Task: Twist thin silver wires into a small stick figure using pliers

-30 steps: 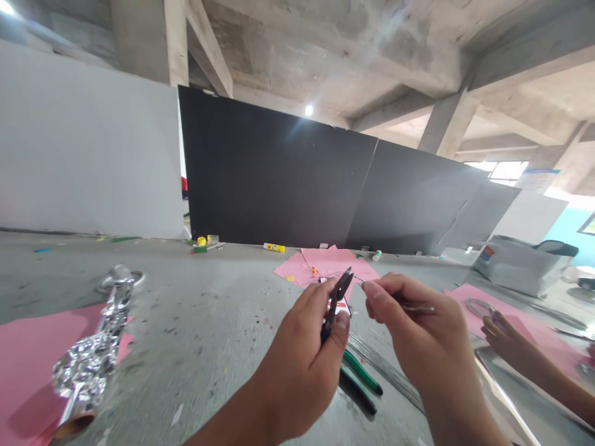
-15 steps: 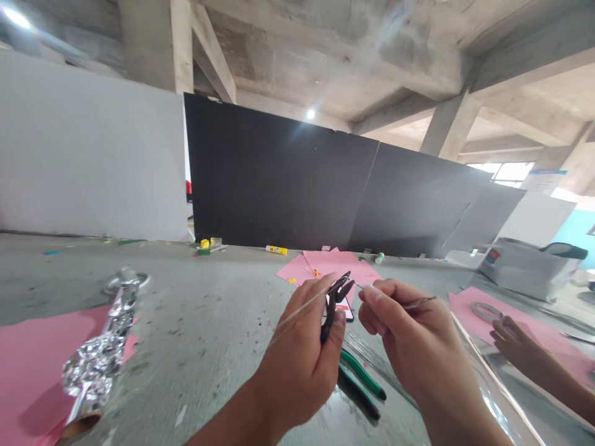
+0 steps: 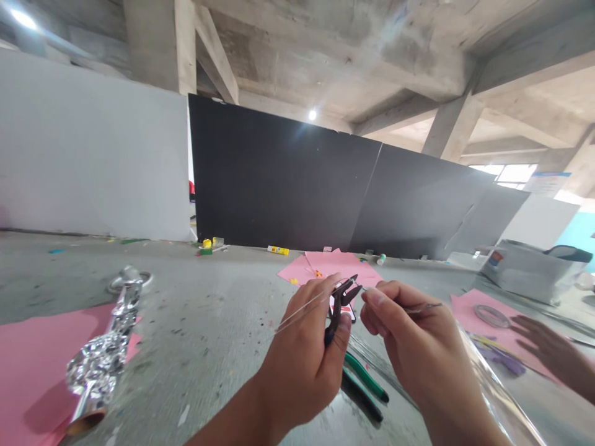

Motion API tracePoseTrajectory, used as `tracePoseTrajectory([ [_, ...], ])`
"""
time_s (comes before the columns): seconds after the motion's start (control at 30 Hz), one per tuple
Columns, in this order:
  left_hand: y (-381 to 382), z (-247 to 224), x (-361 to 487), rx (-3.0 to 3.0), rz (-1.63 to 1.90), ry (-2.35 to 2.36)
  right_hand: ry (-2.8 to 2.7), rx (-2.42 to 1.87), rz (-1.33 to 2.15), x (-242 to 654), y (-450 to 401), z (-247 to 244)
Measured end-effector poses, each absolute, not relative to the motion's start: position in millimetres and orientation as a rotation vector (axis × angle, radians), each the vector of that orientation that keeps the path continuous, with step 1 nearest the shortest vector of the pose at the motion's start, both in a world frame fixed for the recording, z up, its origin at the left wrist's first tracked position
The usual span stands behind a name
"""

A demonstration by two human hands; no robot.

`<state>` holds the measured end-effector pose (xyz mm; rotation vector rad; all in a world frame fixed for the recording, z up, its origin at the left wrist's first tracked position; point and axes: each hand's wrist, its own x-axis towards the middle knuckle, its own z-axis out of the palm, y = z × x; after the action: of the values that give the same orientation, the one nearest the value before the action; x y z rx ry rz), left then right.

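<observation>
My left hand (image 3: 304,344) is closed around dark-jawed pliers (image 3: 341,300), whose jaws stand slightly apart and point up to the right. Thin wire (image 3: 307,308) runs from near the jaws back across that hand's knuckles. Close to the jaw tips, my right hand (image 3: 409,341) pinches a thin wire between thumb and fingers; a twisted length (image 3: 423,307) sticks out behind its fingers. Below my left hand, green-and-black handles (image 3: 367,378) show over the table; their upper end is hidden. A phone (image 3: 346,313) lies partly covered behind the pliers.
Left, a foil-wrapped tube (image 3: 109,347) lies by pink paper (image 3: 28,353). More pink paper (image 3: 341,263) and a yellow glue stick (image 3: 277,250) lie before a black partition (image 3: 279,179). A co-worker's hand (image 3: 543,337) is at right, near a wire coil (image 3: 491,316).
Pliers and both my hands have shifted slightly right in view, still close together. The co-worker's hand has moved off the wire coil, and purple and yellow strips now show there.
</observation>
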<state>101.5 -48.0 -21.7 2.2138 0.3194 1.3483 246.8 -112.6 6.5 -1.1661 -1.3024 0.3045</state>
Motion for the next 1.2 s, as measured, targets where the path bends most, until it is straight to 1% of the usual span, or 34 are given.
tracePoseTrajectory([
  [0.2, -47.2, -23.2, 103.3, 2.207, 1.356, 0.319, -1.303, -1.172, 0.249, 244.8, -111.3, 7.1],
  [0.67, -49.5, -25.5, 104.9, 2.174, 1.322, 0.347, -1.287, -1.169, 0.274, 243.9, -110.8, 7.5],
  [1.07, -46.4, -28.9, 104.3, 2.184, 1.334, 0.283, -1.263, -1.167, 0.372, 246.4, -112.7, 6.7],
  [1.2, -43.0, -31.5, 103.8, 2.237, 1.347, 0.307, -1.306, -1.178, 0.239, 242.1, -114.8, 10.2],
])
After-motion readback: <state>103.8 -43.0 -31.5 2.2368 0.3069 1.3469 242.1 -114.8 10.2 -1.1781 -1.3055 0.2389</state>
